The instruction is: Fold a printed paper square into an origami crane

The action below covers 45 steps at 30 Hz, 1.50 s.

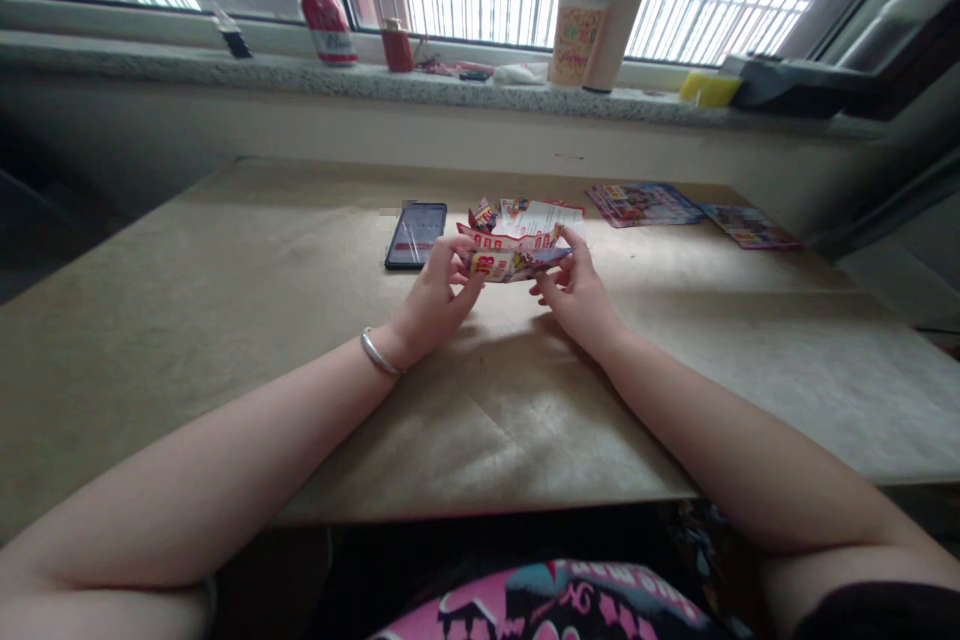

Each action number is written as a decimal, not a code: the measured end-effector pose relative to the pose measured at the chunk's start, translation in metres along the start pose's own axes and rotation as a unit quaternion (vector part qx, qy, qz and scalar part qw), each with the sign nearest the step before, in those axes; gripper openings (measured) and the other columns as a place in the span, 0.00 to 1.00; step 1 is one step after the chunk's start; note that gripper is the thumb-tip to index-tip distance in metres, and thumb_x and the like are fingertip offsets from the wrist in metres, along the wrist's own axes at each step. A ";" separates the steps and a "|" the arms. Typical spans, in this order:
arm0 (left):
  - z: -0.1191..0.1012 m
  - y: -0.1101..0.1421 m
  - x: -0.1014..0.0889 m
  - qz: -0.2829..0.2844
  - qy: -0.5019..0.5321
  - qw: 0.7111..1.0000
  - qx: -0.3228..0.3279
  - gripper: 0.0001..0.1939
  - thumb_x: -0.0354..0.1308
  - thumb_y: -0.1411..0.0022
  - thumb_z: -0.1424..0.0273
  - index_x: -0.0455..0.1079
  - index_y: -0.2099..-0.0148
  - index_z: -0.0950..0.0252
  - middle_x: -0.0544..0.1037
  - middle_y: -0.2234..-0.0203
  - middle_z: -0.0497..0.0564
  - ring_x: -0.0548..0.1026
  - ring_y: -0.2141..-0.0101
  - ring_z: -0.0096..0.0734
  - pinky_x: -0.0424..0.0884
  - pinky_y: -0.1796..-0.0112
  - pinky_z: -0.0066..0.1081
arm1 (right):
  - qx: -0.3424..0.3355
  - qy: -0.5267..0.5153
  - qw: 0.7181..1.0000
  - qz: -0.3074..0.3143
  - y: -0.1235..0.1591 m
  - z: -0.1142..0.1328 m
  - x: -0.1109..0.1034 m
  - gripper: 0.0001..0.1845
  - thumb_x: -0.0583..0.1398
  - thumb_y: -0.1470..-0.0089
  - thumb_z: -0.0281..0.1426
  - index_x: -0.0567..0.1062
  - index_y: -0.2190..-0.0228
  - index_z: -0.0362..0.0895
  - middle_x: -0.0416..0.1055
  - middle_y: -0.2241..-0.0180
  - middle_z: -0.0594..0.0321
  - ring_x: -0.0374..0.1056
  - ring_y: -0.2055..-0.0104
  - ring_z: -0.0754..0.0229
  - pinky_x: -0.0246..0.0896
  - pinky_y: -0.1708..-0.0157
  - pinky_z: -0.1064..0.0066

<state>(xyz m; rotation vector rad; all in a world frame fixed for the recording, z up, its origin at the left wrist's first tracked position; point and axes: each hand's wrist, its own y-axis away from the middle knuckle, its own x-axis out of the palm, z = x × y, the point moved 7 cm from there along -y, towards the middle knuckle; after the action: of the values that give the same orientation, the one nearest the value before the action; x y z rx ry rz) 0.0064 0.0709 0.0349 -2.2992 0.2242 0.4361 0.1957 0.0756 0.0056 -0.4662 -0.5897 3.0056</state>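
Note:
Both my hands hold a folded, red-and-white printed paper leaflet (519, 238) above a table covered in brown kraft paper (225, 340). My left hand (439, 295) pinches its near left edge between thumb and fingers, and a silver bangle (379, 352) circles that wrist. My right hand (576, 295) grips the right end of the same fold. Just left of my left hand, a black smartphone (415, 235) lies flat on the table with its screen lit. The hands hide part of the leaflet.
Two printed leaflets (643, 205) (750, 227) lie at the table's far right. Behind the table, a stone window sill (315, 75) holds a red can (328, 27), a patterned paper cup (577, 38) and a yellow sponge (710, 88). The table's near edge crosses my lap.

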 end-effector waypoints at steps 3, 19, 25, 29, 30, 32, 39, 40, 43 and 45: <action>-0.006 -0.001 0.001 0.023 -0.045 0.999 -0.005 0.10 0.55 0.38 0.71 0.63 0.53 0.64 0.68 0.59 0.52 0.71 0.62 0.27 0.75 0.67 0.25 | -0.009 -0.006 1.000 0.006 0.002 0.005 0.002 0.42 0.59 0.46 0.38 0.44 0.36 0.57 0.68 0.49 0.54 0.72 0.70 0.61 0.71 0.73 0.64; 0.006 0.001 0.007 0.083 -0.125 0.984 -0.094 0.22 0.55 0.38 0.69 0.67 0.43 0.68 0.69 0.50 0.58 0.74 0.61 0.30 0.74 0.54 0.35 | -0.012 -0.031 0.998 0.052 0.004 0.019 0.008 0.38 0.62 0.49 0.40 0.54 0.39 0.59 0.59 0.39 0.56 0.72 0.58 0.57 0.75 0.69 0.65; 0.006 0.000 0.010 0.105 -0.052 0.986 -0.115 0.22 0.51 0.35 0.64 0.67 0.43 0.69 0.65 0.44 0.62 0.74 0.55 0.35 0.76 0.57 0.33 | 0.001 -0.030 0.999 0.035 0.003 0.016 0.006 0.19 0.61 0.49 0.43 0.63 0.58 0.49 0.58 0.38 0.53 0.71 0.58 0.59 0.73 0.68 0.67; 0.007 -0.002 0.010 0.108 -0.047 0.986 -0.115 0.23 0.50 0.34 0.63 0.67 0.42 0.70 0.65 0.44 0.63 0.72 0.52 0.38 0.75 0.54 0.37 | -0.003 -0.045 0.999 -0.002 0.002 0.017 0.002 0.21 0.61 0.50 0.45 0.59 0.62 0.49 0.59 0.39 0.52 0.72 0.59 0.60 0.72 0.70 0.68; 0.007 -0.002 0.010 0.105 -0.045 0.987 -0.115 0.23 0.50 0.34 0.63 0.66 0.41 0.70 0.64 0.43 0.63 0.71 0.50 0.39 0.74 0.53 0.38 | -0.006 -0.052 0.999 -0.012 0.002 0.017 0.001 0.21 0.61 0.49 0.46 0.57 0.62 0.49 0.59 0.39 0.52 0.71 0.60 0.61 0.72 0.71 0.68; 0.008 -0.002 0.009 0.101 -0.034 0.988 -0.113 0.24 0.50 0.34 0.61 0.66 0.42 0.69 0.64 0.43 0.62 0.67 0.46 0.41 0.73 0.50 0.39 | -0.012 -0.064 0.998 -0.023 0.002 0.017 0.000 0.22 0.60 0.49 0.47 0.55 0.64 0.49 0.58 0.39 0.53 0.71 0.61 0.62 0.72 0.72 0.69; 0.025 0.006 0.010 0.050 0.156 0.958 -0.234 0.29 0.46 0.33 0.51 0.62 0.39 0.66 0.69 0.48 0.61 0.74 0.53 0.37 0.75 0.58 0.34 | -0.031 -0.048 0.998 0.019 0.003 0.017 0.004 0.18 0.55 0.43 0.48 0.57 0.69 0.48 0.56 0.37 0.56 0.68 0.52 0.58 0.74 0.70 0.68; 0.029 0.008 0.010 0.039 0.176 0.951 -0.252 0.30 0.45 0.33 0.51 0.61 0.38 0.66 0.71 0.49 0.61 0.75 0.53 0.36 0.74 0.58 0.34 | -0.035 -0.042 0.998 0.030 0.004 0.018 0.005 0.17 0.54 0.42 0.48 0.58 0.69 0.48 0.55 0.36 0.56 0.68 0.51 0.57 0.74 0.69 0.68; 0.038 0.009 0.009 0.014 0.212 0.939 -0.271 0.31 0.45 0.33 0.49 0.61 0.39 0.65 0.72 0.49 0.60 0.75 0.53 0.37 0.74 0.58 0.33 | -0.040 -0.019 0.998 0.051 0.005 0.022 0.007 0.14 0.54 0.41 0.46 0.64 0.66 0.48 0.52 0.34 0.57 0.67 0.49 0.55 0.74 0.69 0.66; 0.042 0.008 0.007 0.005 0.212 0.939 -0.271 0.32 0.44 0.34 0.48 0.62 0.39 0.65 0.73 0.49 0.60 0.75 0.53 0.37 0.74 0.59 0.33 | -0.047 -0.009 0.997 0.058 0.005 0.025 0.008 0.14 0.55 0.42 0.45 0.67 0.67 0.48 0.51 0.34 0.58 0.65 0.45 0.53 0.75 0.68 0.65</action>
<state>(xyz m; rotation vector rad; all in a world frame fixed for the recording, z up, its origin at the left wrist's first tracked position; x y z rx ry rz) 0.0006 0.0955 0.0001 -2.9243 0.3636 -0.0141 0.1810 0.0627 0.0238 -0.4956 -0.7339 3.1055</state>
